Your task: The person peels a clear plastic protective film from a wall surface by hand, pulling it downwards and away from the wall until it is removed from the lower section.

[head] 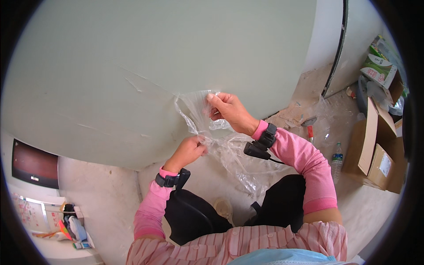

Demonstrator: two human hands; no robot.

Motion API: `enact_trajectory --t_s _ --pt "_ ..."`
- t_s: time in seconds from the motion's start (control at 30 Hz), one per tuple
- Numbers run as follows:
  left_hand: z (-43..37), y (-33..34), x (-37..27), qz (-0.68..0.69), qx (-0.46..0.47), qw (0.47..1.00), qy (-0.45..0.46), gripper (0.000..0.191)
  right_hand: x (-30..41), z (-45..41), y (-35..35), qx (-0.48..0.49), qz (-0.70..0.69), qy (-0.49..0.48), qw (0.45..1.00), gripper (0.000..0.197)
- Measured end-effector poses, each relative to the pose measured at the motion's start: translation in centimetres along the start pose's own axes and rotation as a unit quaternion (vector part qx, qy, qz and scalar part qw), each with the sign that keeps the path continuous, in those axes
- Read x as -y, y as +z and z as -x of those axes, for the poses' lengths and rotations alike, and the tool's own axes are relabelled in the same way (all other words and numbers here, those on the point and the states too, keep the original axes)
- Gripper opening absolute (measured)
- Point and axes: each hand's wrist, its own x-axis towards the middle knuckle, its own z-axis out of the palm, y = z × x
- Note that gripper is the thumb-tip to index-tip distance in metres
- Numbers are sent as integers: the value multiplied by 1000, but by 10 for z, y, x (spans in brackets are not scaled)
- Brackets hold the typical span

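Thin clear plastic film [195, 109] stretches between my two hands in front of a large pale grey-green panel [198, 43]. My right hand [232, 111] pinches the film's upper edge between thumb and fingers. Lower and to the left, my left hand [188, 150] closes around a gathered, twisted part of it. Below the hands the loose film [243, 169] hangs in crumpled folds toward the floor between my knees. Film also seems to cling to the panel left of my right hand, where a few raised creases [134, 84] show. The left fingertips are partly hidden.
A scraper with a red handle [310, 132] lies among scraps on the dusty floor [116, 188]. To the right are a plastic bottle [337, 160], an open cardboard box [356, 149] and a green-and-white carton [379, 70]. A dark red panel [34, 164] and piled items [74, 227] appear at left.
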Motion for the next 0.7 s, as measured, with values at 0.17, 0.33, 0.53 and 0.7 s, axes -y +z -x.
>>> enact_trajectory --t_s 0.17,0.33,0.53,0.7 --pt "6 -17 4 0 -56 998 -1 26 -4 -1 0 40 -78 20 996 32" --pt "2 -35 -39 273 -133 952 -34 40 -6 -5 -9 72 -85 13 994 33" --pt "-22 -28 -81 257 -183 947 -59 33 -9 -5 -6 92 -60 -56 992 39" --pt "-42 -16 -79 245 -178 952 -33 27 4 -3 -24 83 -18 -7 996 42"
